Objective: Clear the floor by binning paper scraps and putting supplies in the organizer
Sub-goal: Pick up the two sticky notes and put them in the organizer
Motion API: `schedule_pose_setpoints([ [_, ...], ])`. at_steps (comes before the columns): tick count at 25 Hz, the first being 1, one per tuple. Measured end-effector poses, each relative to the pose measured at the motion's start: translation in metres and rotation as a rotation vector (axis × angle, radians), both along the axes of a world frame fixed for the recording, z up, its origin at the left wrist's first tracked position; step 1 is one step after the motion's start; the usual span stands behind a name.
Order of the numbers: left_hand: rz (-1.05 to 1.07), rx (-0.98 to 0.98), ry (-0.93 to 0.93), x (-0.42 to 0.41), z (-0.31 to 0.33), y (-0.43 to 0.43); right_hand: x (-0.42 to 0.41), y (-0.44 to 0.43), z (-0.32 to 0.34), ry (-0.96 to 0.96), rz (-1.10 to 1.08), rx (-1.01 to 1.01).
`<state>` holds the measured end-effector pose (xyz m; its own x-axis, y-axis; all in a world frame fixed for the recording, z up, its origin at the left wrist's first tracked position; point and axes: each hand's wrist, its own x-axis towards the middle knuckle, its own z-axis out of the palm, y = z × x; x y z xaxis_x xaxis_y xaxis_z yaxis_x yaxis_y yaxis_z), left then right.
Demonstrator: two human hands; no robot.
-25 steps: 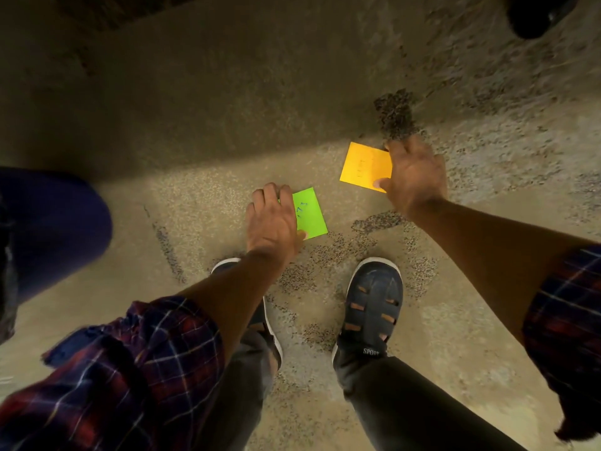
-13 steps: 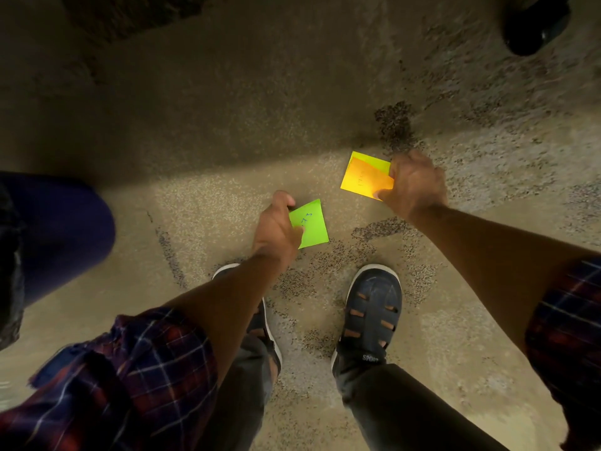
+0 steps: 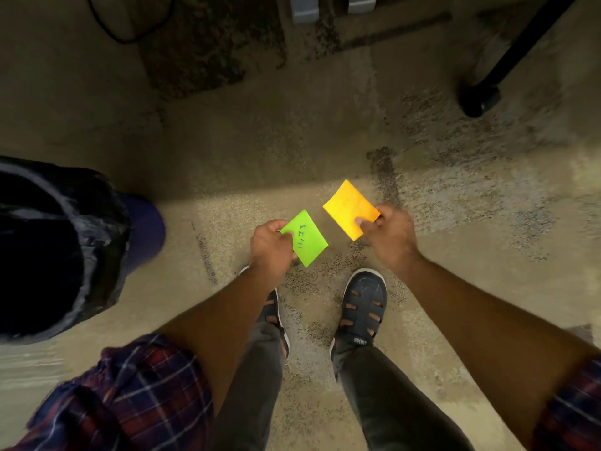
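Note:
My left hand (image 3: 271, 245) pinches a green paper note (image 3: 307, 240) with blue writing on it, held above the floor. My right hand (image 3: 388, 232) pinches an orange paper note (image 3: 348, 208) by its lower right corner, also lifted off the floor. The two notes sit side by side, a small gap between them, just ahead of my shoes. A blue bin with a black liner (image 3: 52, 252) stands open at the left, its mouth dark; what lies inside cannot be seen.
My two dark sandals (image 3: 362, 304) stand on the speckled concrete floor (image 3: 292, 151). A black furniture leg (image 3: 487, 83) slants at the upper right. Grey objects (image 3: 304, 8) sit at the top edge, and a dark cable (image 3: 107, 27) loops at the upper left.
Both hands have lifted the notes off the floor and risen toward me. The view has pulled back, bringing the lined bin into sight at the left.

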<state>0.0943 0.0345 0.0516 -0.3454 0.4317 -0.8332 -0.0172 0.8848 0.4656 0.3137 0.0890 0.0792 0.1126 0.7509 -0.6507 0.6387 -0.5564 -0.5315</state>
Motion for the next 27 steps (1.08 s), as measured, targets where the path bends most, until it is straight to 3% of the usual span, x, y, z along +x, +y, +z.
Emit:
schedule_pose_setpoints([
  [4, 0.089, 0.09, -0.151, 0.0, 0.086, 0.025, -0.036, -0.004, 0.083, 0.16, -0.025, 0.005],
  [13, -0.01, 0.303, -0.328, -0.011, 0.272, 0.072, -0.052, 0.024, 0.25, 0.122, 0.11, 0.069],
  [18, -0.12, 0.343, -0.236, -0.007, 0.36, 0.086, -0.033, 0.036, 0.327, 0.01, 0.171, 0.226],
  [27, -0.383, 0.382, -0.025, 0.002, 0.54, 0.1, -0.017, 0.045, 0.482, 0.177, 0.333, 0.268],
])
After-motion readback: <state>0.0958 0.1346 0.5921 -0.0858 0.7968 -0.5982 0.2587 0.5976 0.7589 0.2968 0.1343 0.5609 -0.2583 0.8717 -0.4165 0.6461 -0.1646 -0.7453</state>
